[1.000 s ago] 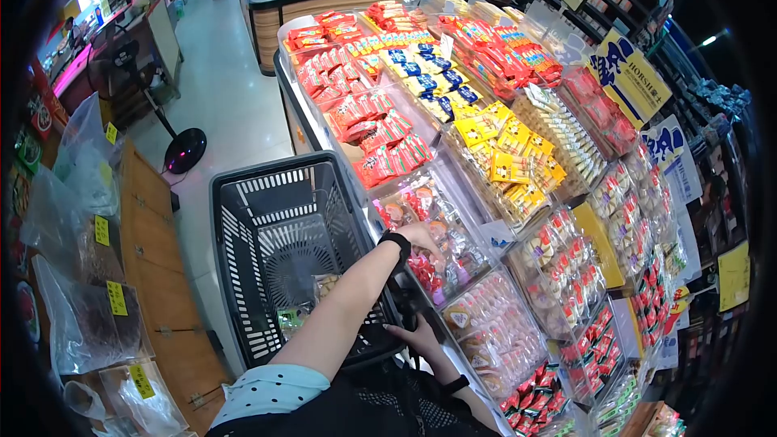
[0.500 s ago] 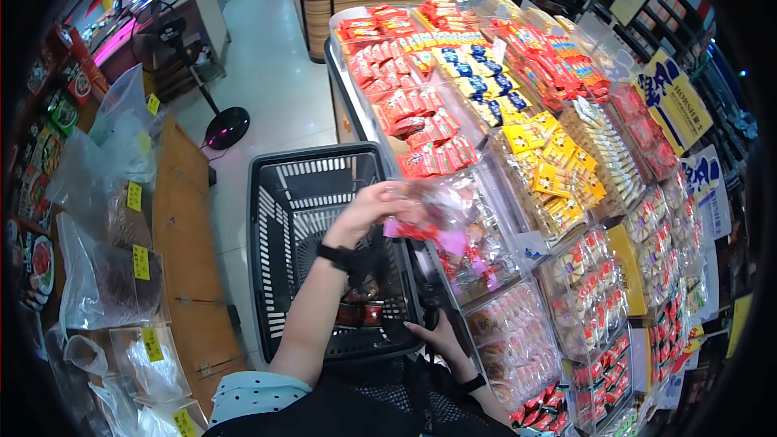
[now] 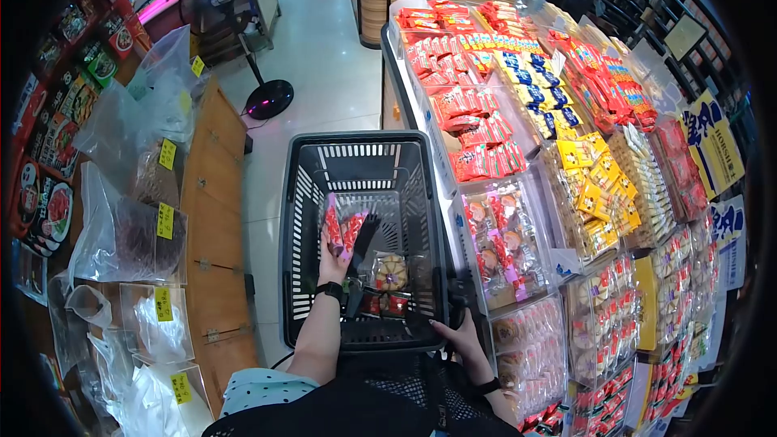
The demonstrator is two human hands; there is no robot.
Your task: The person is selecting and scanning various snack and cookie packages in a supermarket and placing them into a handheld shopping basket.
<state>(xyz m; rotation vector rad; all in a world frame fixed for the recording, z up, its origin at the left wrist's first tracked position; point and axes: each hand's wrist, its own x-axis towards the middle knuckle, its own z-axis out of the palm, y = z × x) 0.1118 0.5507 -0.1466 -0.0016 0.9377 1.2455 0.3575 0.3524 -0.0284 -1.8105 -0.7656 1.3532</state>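
Inside the black shopping basket (image 3: 364,137), my left hand (image 3: 335,252) is closed around a clear snack packet (image 3: 350,231) with red and pink print. Below the packet lie a round, light-coloured pastry in clear wrap (image 3: 391,272) and small red packages (image 3: 395,304) on the basket floor. My right hand (image 3: 463,340) grips the basket at its near right corner, beside the black handle; part of its fingers is hidden. Just right of the basket is a clear bin of similar pink and red packets (image 3: 495,235).
Sloped display bins hold red packets (image 3: 488,160), yellow packets (image 3: 597,178) and wrapped pastries (image 3: 526,340) on the right. A wooden cabinet (image 3: 217,218) with plastic bags runs along the left. A standing fan (image 3: 269,99) is in the aisle ahead.
My left hand has moved left and down from above the bin edge into the basket, carrying the snack packet. My right hand stays on the basket. The view has shifted left.
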